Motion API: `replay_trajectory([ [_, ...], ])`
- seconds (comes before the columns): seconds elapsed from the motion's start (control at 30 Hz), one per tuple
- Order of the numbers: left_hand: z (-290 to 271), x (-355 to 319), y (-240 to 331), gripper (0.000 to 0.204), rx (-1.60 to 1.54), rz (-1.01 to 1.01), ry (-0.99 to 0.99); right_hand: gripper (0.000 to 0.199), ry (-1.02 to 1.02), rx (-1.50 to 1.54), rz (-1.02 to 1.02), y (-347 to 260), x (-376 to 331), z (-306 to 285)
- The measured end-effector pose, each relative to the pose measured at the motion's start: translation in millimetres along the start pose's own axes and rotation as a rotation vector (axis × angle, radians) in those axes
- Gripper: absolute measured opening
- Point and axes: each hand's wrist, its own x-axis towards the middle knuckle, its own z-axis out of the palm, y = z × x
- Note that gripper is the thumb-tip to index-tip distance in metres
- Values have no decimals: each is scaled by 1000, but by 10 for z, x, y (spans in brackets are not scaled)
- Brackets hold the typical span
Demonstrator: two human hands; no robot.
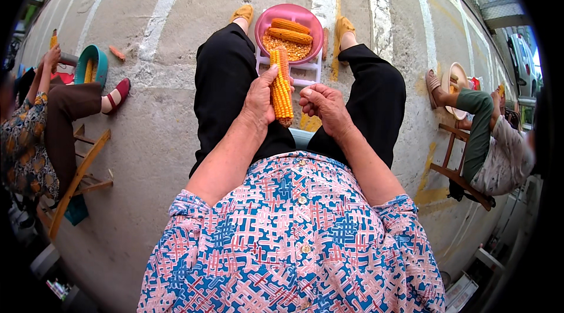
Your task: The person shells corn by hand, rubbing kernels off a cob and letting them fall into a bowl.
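Left hand (257, 100): you had it closed round the corn cob (282, 99), thumb along its left side; step looked like shelling, most kernels on
Corn cob: lay upright-ish in your left grip, just left of the right hand; next move likely called for thumb pressure on a row, left hold firm
Pink bowl (306, 14): beyond the held cob, two more cobs (291, 35) in it over loose kernels (299, 52)
Right hand (326, 108): yours, fingers curled, thumb against forefinger, apart from the cob; couldn't tell if kernels were pinched inside
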Motion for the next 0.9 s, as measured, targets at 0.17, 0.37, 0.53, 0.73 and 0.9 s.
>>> replay_trajectory([
  [0.17,2,-19,19,37,-18,-17,-48,20,-71,-58,-95,-125,-80,182],
  [0.37,81,-66,-7,28,0,-13,-39,20,-87,-90,-146,-113,-74,204],
  [0.53,48,-43,-18,27,36,-3,-117,18,-90,-87,-165,-120,-69,218],
  [0.73,44,-28,-24,27,74,9,-110,18,-83,-113,-186,-119,-67,220],
  [0.9,50,-23,-41,26,73,10,-86,15,-72,-177,-250,-98,-60,230],
])
